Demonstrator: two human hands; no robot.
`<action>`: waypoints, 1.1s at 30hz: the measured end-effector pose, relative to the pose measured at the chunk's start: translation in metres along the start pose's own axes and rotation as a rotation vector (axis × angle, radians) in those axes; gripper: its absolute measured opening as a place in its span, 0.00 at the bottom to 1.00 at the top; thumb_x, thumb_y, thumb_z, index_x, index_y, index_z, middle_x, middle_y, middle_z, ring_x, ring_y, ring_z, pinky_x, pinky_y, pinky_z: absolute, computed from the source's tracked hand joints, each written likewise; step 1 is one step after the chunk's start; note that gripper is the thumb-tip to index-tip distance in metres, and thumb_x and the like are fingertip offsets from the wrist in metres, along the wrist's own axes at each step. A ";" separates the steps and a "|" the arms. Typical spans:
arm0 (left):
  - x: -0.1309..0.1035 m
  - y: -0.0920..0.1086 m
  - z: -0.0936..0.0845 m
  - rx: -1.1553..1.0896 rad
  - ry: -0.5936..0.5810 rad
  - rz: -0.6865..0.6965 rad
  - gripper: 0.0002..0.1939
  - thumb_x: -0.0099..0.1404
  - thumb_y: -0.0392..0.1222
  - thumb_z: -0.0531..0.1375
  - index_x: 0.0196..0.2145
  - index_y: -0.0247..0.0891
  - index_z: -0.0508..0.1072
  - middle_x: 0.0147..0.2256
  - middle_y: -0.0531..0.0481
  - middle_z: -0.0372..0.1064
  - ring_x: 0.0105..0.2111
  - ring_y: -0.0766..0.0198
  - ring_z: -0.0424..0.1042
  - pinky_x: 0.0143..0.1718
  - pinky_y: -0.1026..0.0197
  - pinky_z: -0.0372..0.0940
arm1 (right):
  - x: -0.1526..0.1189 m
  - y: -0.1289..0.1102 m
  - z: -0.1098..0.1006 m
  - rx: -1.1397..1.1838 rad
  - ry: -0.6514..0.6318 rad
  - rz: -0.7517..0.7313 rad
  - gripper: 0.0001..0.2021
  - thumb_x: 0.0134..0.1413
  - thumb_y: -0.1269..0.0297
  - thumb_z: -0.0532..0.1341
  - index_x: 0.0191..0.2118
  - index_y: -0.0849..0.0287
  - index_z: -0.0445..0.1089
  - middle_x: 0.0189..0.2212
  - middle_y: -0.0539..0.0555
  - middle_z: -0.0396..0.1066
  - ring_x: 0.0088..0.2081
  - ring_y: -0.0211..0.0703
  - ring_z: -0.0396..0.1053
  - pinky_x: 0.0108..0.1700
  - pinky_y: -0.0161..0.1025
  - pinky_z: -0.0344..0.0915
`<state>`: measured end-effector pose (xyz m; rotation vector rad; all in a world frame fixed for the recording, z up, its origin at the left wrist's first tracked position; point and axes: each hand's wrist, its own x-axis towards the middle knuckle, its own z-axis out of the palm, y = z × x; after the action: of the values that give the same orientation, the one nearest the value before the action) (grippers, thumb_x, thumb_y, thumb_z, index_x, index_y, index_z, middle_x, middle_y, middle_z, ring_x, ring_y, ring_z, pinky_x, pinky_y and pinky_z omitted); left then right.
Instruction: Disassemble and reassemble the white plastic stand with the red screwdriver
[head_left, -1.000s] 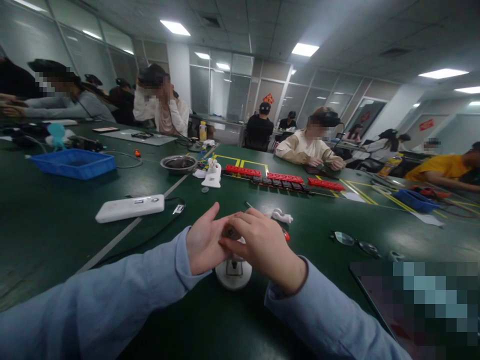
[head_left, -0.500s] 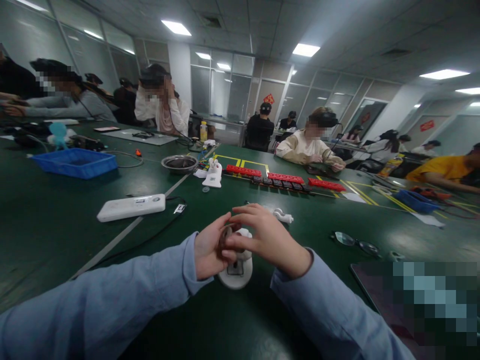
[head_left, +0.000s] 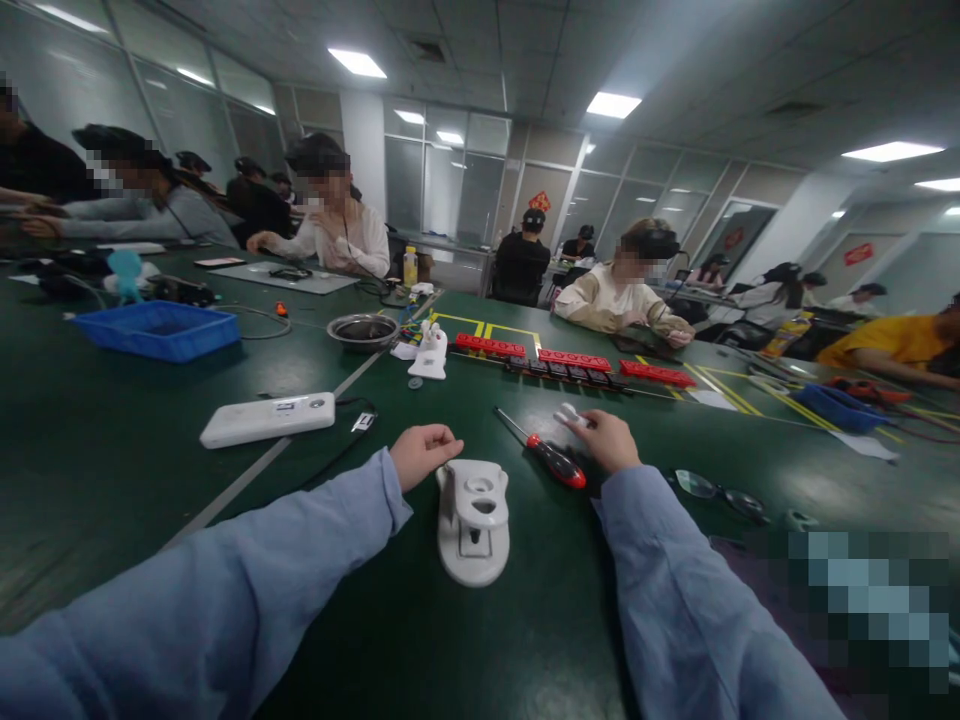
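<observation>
The head view shows the hands parted, where half a second earlier they met over the white plastic stand. That stand now sits uncovered on the tabletop, just below the middle of the frame. The left hand has its fingers curled near the stand's upper left edge; I cannot tell whether they hold anything. The right hand, right of centre, has its fingers closed on a small white part. The screwdriver, largely hidden before, lies in full view between the hands. The tabletop is dark green, with a blue tray and metal bowl at left and red blocks beyond the hands. Behind, people in headgear sit in a room with glass partitions and ceiling lights.
</observation>
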<state>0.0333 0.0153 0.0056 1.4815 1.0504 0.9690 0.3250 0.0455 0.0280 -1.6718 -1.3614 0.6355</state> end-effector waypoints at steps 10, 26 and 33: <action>-0.001 -0.017 0.004 0.487 -0.053 0.133 0.15 0.55 0.49 0.54 0.33 0.37 0.73 0.20 0.54 0.62 0.23 0.66 0.60 0.25 0.65 0.52 | -0.085 -0.082 0.074 0.904 -0.645 0.146 0.16 0.34 0.60 0.66 0.33 0.60 0.66 0.27 0.49 0.65 0.28 0.35 0.64 0.33 0.36 0.64; 0.000 -0.016 0.000 0.650 -0.119 0.169 0.17 0.58 0.51 0.50 0.36 0.37 0.71 0.23 0.53 0.65 0.25 0.65 0.64 0.26 0.65 0.55 | -0.080 -0.071 0.067 -0.027 -0.529 -0.551 0.16 0.45 0.66 0.62 0.43 0.56 0.64 0.29 0.47 0.65 0.24 0.32 0.60 0.26 0.31 0.58; 0.000 -0.018 -0.001 0.657 -0.132 0.189 0.20 0.58 0.55 0.49 0.36 0.38 0.71 0.21 0.55 0.61 0.23 0.66 0.61 0.25 0.66 0.52 | -0.083 -0.079 0.060 -0.102 -0.646 -0.622 0.12 0.44 0.70 0.62 0.39 0.59 0.65 0.30 0.47 0.67 0.29 0.34 0.63 0.30 0.30 0.59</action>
<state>0.0301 0.0170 -0.0116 2.1811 1.2099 0.6618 0.2128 -0.0130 0.0551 -1.0308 -2.2744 0.7634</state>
